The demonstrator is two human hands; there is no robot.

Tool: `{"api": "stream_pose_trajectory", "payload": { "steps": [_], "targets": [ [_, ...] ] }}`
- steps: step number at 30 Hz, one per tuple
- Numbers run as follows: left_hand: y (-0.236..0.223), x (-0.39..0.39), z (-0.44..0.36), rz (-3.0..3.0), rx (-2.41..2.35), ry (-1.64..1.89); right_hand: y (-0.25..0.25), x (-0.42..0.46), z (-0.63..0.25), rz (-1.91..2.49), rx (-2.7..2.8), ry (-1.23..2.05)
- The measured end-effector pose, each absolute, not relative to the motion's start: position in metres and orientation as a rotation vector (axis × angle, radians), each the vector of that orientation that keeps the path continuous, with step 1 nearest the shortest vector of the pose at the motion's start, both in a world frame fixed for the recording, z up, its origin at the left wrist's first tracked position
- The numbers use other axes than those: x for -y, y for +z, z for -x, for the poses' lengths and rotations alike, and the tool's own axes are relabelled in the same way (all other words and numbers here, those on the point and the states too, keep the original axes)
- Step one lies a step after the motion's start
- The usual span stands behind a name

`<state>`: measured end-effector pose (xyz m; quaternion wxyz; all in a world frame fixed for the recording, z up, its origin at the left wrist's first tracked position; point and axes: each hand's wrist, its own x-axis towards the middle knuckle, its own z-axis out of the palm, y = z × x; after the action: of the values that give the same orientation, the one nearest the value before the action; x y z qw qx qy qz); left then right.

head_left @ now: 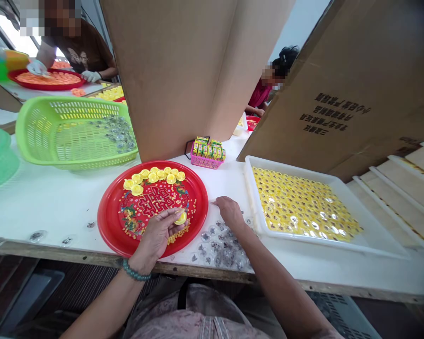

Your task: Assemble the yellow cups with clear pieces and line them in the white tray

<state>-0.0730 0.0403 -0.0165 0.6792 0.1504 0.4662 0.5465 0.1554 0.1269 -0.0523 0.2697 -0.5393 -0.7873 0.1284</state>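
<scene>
My left hand (155, 235), with a green bead bracelet at the wrist, is over the near right part of a round red tray (108, 207). Its fingers are closed around a small round yellow plastic piece (180, 217). A cluster of similar yellow pieces (153, 177) lies along the tray's far side, and small yellow pellets are scattered on its patterned floor. Just right of the tray, my right hand (230, 213) is closed in a pinch; whatever is between its fingertips is too small to name. Below it lies a heap of clear domed pieces with dark centres (224, 247).
A white tray (249, 188) full of yellow pieces under clear covers stands at right, beside stacked trays (385, 188). A green basket (38, 136) is at left, a pink basket of small boxes (207, 162) behind. Cardboard panels (183, 70) partition the table; two co-workers sit beyond.
</scene>
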Motion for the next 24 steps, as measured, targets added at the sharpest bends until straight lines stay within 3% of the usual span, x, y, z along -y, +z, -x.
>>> {"api": "stream_pose_trajectory", "payload": {
  "steps": [3, 6, 8, 24],
  "targets": [
    [-0.015, -0.039, 0.070, -0.434, -1.154, 1.259, -0.041, -0.114, -0.157, 1.500, 1.772, 0.651],
    [-0.012, -0.037, 0.067, -0.500, -1.183, 1.254, -0.023, -0.092, -0.151, 1.326, 1.274, 1.168],
    [-0.010, -0.035, 0.063, -0.465, -1.146, 1.221, -0.012, -0.076, -0.145, 1.203, 1.148, 1.315],
    [-0.006, -0.021, 0.041, -0.426, -0.948, 1.148, 0.002, -0.044, -0.117, 1.172, 1.270, 1.372]
  ]
}}
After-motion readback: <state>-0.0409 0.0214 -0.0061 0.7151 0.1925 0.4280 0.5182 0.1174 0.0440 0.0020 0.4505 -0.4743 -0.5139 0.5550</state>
